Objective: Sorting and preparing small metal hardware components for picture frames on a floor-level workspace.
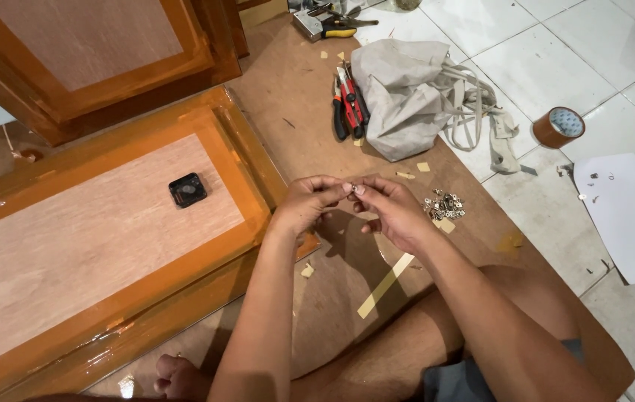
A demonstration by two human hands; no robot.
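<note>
Left hand (310, 205) & right hand (392, 212) pinch 1 tiny metal fitting (350, 187) together; looks light, stiff, slippery—hold by edges.

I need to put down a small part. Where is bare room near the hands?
Free: the brown board between the wooden panel and the pliers; also the panel's pale centre left of the black square. Crowded: right of the right hand, with the metal bits and tape scraps, and around the cloth bag.

Item pinched between hands (352, 195) too small.
</note>
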